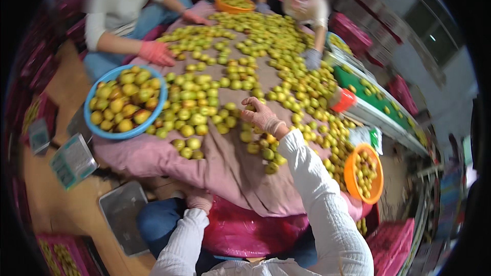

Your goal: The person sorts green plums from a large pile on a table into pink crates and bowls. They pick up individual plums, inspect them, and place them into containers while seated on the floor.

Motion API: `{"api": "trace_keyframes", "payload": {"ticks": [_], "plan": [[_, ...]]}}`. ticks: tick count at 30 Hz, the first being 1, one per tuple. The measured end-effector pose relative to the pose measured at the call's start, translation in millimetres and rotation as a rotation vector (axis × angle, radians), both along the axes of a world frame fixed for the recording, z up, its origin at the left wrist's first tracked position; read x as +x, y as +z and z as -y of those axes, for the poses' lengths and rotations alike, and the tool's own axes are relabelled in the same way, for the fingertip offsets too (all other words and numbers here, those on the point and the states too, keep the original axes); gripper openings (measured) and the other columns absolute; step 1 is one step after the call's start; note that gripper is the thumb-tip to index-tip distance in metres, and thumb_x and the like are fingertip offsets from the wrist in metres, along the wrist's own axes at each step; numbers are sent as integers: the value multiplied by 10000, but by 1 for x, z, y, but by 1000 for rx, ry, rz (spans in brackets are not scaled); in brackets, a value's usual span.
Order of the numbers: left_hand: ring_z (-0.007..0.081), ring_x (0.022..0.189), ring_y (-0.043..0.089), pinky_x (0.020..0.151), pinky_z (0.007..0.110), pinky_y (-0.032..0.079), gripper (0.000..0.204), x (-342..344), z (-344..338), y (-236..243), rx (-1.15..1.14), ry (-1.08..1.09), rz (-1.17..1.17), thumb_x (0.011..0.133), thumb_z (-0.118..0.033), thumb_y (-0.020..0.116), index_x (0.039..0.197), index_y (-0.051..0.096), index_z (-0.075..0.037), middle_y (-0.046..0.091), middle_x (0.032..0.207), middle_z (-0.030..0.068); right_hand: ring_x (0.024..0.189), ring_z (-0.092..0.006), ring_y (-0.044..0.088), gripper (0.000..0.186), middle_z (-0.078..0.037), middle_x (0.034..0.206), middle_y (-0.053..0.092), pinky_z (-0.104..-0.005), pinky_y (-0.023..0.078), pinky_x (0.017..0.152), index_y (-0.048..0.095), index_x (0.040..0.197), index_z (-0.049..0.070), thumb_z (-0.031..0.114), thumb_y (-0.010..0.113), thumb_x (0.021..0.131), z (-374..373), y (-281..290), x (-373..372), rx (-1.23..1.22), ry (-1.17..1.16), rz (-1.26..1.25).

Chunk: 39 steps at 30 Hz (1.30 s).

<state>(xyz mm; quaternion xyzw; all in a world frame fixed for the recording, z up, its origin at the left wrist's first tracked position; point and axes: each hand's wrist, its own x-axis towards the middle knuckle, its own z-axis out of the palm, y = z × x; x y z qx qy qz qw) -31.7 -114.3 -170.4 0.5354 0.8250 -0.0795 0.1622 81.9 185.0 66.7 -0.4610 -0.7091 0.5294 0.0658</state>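
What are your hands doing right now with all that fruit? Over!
Right hand reaching into the green-yellow fruits, grasp unclear. Left hand resting at the pink cloth edge. Blue bowl full, nothing blocking.

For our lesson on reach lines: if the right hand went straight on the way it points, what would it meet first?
The right hand points up and left across the cloth. It would probably meet the green-yellow fruit just beyond its fingertips first, though depth is unclear.
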Motion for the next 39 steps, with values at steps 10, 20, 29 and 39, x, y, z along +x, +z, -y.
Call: {"api": "trace_keyframes", "payload": {"ticks": [10,20,29,39], "plan": [[381,929,697,776,481,569,279,-2,2,10,327,402,321,836,-302,694,1002,658,-81,706,1000,189,925,-227,638,717,-134,1289,554,-313,537,567,326,1472,147,477,618,906,210,71,370,48,-921,-835],[379,1097,635,926,477,512,568,15,-3,45,214,481,265,836,-317,699,1302,454,-102,631,1219,200,1008,-269,540,468,-85,1078,558,-427,543,831,538,1114,129,477,699,844,330,-76,724,188,-1930,-926],[253,861,670,810,359,529,213,75,37,153,425,-3,814,832,-193,694,972,701,-33,692,920,147,865,-131,631,313,-49,1066,646,-263,517,718,546,1265,82,217,579,984,185,63,480,197,-1083,-751],[375,1284,466,1078,439,384,538,16,-324,210,722,-327,653,866,-285,638,1343,495,-80,512,1378,179,1213,-388,553,563,-187,1398,506,-457,445,1020,467,1386,156,415,596,903,-143,20,266,831,-378,277]]}}
